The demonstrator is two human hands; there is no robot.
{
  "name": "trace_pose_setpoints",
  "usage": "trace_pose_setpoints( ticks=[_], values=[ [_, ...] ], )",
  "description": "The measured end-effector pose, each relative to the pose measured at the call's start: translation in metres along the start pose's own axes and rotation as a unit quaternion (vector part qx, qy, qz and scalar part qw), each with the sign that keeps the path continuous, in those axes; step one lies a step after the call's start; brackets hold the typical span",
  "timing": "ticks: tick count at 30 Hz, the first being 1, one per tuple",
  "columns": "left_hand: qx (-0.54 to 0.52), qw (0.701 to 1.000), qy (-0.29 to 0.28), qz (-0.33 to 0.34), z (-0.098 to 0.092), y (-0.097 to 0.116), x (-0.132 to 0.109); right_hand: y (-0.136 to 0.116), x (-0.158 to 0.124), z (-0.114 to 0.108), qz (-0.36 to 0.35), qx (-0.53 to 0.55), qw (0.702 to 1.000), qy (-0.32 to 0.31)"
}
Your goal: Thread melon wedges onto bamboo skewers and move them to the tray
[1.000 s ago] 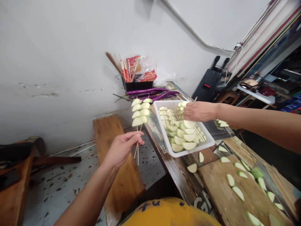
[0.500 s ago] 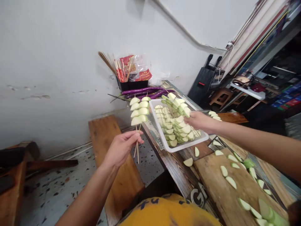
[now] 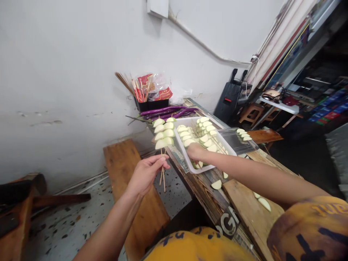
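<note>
My left hand (image 3: 146, 173) is held out over the wooden bench, its fingers pinched on the sticks of two skewers of pale green slices (image 3: 164, 133) that stand upright. My right hand (image 3: 196, 151) reaches across into the white tray (image 3: 181, 150) on the table and is closed around the stick ends of a bundle of loaded skewers (image 3: 207, 131), which lie raised over the tray. More skewered slices fill the tray beneath them.
Purple eggplants (image 3: 170, 111) and a black box of bamboo sticks (image 3: 148, 104) sit behind the tray by the wall. A wooden cutting board (image 3: 246, 203) with loose green slices (image 3: 216, 185) lies at my right. A bench (image 3: 127, 170) stands below, left of the table.
My right hand has drawn the bundle of skewers toward the near left end of the tray and lowered it. The left hand has held its two skewers steady. The view has swung right.
</note>
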State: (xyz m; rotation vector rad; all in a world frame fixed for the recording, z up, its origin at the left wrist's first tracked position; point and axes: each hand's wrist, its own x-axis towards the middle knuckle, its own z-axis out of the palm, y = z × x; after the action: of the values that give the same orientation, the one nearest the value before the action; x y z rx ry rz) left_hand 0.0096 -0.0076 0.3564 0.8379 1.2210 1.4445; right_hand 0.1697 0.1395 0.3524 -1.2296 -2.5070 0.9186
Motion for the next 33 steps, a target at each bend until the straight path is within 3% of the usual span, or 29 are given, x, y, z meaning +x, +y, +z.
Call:
trace_pose_setpoints(
  ticks=[3,6,9,12,14,16,19,26,33],
  values=[
    [-0.006,1.000,0.002,-0.007,-0.001,0.000,0.000,-0.007,-0.006,-0.010,0.052,-0.153,0.987,-0.018],
    [-0.010,1.000,-0.003,-0.011,-0.003,0.000,-0.001,-0.017,-0.014,-0.034,0.067,-0.266,0.961,-0.046],
    [-0.014,1.000,0.001,-0.020,-0.006,-0.002,-0.001,-0.023,-0.013,-0.074,0.029,-0.342,0.938,-0.051],
    [-0.021,0.999,0.007,-0.026,-0.009,-0.002,-0.001,-0.012,-0.002,-0.114,-0.074,-0.402,0.911,-0.049],
    [-0.022,0.999,0.013,-0.027,-0.010,-0.002,-0.001,0.003,0.009,-0.130,-0.240,-0.505,0.823,-0.098],
    [-0.020,0.999,0.021,-0.034,-0.011,-0.002,0.001,0.019,0.019,-0.136,-0.355,-0.571,0.729,-0.127],
    [-0.022,0.998,0.027,-0.046,-0.013,-0.002,0.005,0.035,0.033,-0.132,-0.415,-0.607,0.663,-0.141],
    [-0.024,0.998,0.034,-0.052,-0.012,-0.005,0.013,0.031,0.056,-0.113,-0.452,-0.612,0.631,-0.153],
    [-0.021,0.997,0.040,-0.055,-0.012,-0.008,0.016,0.017,0.052,-0.132,-0.514,-0.605,0.589,-0.152]
  ],
)
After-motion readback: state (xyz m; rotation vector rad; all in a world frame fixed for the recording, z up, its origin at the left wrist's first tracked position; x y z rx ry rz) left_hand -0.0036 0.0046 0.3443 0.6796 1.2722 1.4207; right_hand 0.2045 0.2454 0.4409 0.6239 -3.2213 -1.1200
